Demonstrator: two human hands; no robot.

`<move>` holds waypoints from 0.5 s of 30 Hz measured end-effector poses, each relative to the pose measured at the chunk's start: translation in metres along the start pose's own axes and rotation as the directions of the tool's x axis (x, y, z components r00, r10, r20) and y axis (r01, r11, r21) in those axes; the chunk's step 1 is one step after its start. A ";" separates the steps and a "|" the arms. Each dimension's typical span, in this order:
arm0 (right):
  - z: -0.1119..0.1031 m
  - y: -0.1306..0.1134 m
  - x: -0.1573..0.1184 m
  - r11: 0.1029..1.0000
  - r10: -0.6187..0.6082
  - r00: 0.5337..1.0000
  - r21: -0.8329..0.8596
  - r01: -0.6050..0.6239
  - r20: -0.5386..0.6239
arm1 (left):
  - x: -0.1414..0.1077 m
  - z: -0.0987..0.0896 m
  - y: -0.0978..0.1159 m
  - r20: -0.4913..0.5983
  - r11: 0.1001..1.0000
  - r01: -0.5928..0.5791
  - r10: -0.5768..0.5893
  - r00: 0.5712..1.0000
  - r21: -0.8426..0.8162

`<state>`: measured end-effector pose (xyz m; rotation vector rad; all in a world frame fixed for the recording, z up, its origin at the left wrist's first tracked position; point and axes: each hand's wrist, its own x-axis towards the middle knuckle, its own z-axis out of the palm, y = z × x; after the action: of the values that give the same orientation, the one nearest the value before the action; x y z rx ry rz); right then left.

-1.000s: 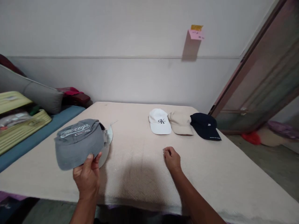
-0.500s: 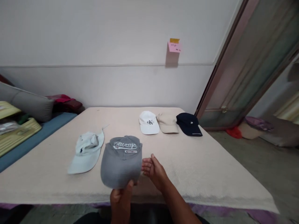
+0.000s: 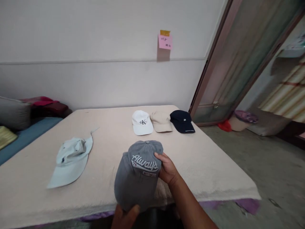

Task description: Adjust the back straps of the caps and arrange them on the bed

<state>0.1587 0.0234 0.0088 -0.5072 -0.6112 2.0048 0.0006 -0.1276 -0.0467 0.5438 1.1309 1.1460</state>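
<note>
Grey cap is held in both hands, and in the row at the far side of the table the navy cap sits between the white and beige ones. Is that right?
Not quite: the head view shows the beige cap in the middle, between the white cap and the navy cap. The grey cap is indeed in both hands.

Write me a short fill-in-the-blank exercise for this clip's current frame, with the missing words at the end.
1. The left hand and right hand hold a gray baseball cap bearing the script word ____.
2. The baseball cap between the white CK cap and the navy cap is ____.
3. In the picture, the pale blue cap lies to the ____ of the held cap.
4. The note on the wall is ____.

Missing words: Always; beige; left; pink.
</note>
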 end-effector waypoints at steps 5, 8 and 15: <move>0.002 0.000 -0.014 0.988 0.093 0.986 -0.136 -0.074 0.141 | 0.002 -0.019 0.058 -0.053 0.960 -0.056 0.043 0.998 -0.276; 0.004 0.008 -0.023 0.960 0.209 0.956 -0.228 -0.161 0.207 | 0.000 -0.033 0.086 0.004 0.892 -0.034 0.040 0.999 -0.452; 0.007 0.030 -0.032 0.893 0.334 0.899 -0.400 -0.206 0.283 | -0.010 -0.027 0.084 0.134 0.882 0.222 -0.182 0.974 -0.417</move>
<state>0.1496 -0.0187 -0.0004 -0.4798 -1.2017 2.2839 -0.0597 -0.1109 0.0167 0.1274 0.7984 1.1311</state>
